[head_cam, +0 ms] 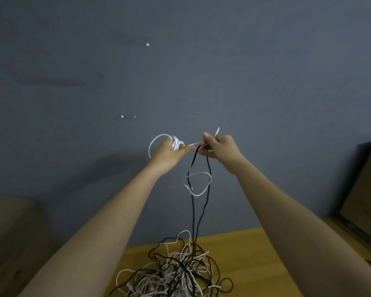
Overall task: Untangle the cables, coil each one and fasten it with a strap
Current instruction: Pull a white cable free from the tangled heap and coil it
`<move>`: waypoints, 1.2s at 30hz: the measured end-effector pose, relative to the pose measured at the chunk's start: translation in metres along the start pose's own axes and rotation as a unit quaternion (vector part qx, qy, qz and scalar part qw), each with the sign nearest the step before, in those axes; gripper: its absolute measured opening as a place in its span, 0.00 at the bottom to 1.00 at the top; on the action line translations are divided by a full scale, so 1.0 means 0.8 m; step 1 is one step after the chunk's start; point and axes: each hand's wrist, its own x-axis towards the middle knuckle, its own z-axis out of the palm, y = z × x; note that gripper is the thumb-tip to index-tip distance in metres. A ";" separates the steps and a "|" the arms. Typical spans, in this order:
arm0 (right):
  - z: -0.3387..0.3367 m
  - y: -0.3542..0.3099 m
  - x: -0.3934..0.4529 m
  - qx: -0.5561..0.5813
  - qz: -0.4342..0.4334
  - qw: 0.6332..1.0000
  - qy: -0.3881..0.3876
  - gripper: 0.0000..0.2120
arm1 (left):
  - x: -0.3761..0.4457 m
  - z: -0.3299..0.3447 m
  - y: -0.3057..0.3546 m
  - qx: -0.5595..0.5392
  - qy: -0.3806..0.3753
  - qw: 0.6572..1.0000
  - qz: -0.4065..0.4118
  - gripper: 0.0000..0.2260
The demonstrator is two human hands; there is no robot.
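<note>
Up near frame centre, the left hand [169,151] grips a thin white cable wound in loops [176,143] round its fingers. Just beside it, the right hand [219,147] pinches a white strand and a thin black cable [193,202] hanging to the tangled heap of black and white cables [176,271] on the wooden desk [255,254] at bottom centre. The heap's lower part is cut off; motion blur hides fingertip detail.

Tabletop [244,254] wood, matt (knots visible); wall [180,71] matt paint.
</note>
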 end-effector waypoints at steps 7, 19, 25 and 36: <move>0.001 0.000 -0.009 0.157 0.003 0.987 0.015 0.16 | -0.009 0.007 -0.020 -0.002 -0.015 1.000 0.024 0.13; 0.008 0.051 -0.053 -0.098 -0.019 0.995 0.023 0.16 | -0.024 0.025 -0.058 0.042 -0.033 0.998 -0.042 0.10; 0.040 0.131 -0.087 -0.309 -0.117 0.944 0.004 0.09 | -0.020 0.052 -0.073 0.028 0.013 0.998 -0.056 0.13; -0.022 0.239 -0.143 -0.285 0.100 0.946 -0.116 0.16 | -0.020 0.049 -0.121 0.002 0.100 0.990 -0.095 0.16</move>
